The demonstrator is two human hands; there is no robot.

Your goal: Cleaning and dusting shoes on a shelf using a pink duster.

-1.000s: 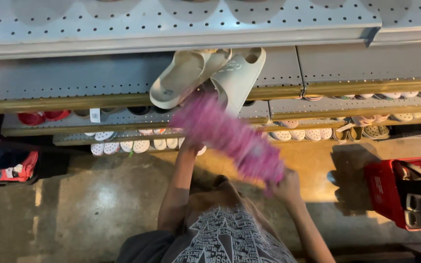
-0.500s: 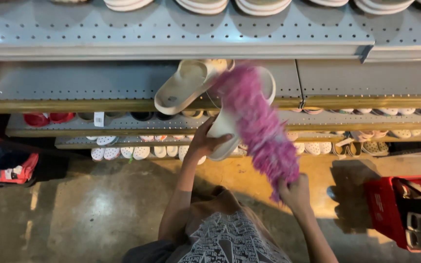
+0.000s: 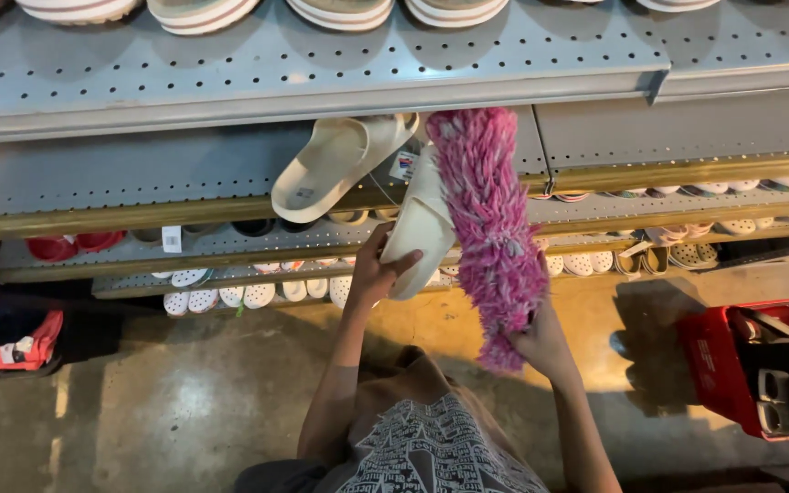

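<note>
My left hand [image 3: 378,272] grips a cream slide sandal [image 3: 420,228] by its lower end, holding it upright against the shelf edge. A second cream sandal [image 3: 338,164] hangs tilted beside it, joined by a tag. My right hand [image 3: 541,342] holds the base of a fluffy pink duster [image 3: 490,219], which lies along the right side of the held sandal and touches it. The duster's top reaches the grey shelf edge [image 3: 321,91].
Grey perforated metal shelves [image 3: 139,173] with gold trim rise in tiers; sandals line the top shelf and white and red clogs [image 3: 221,294] the lower ones. A red basket [image 3: 732,361] stands on the concrete floor at right. Red-and-dark items [image 3: 11,338] sit at left.
The duster has swung from a diagonal slant below the sandals up to nearly vertical against the right sandal. My left hand has taken that sandal's lower end and tipped it upright.
</note>
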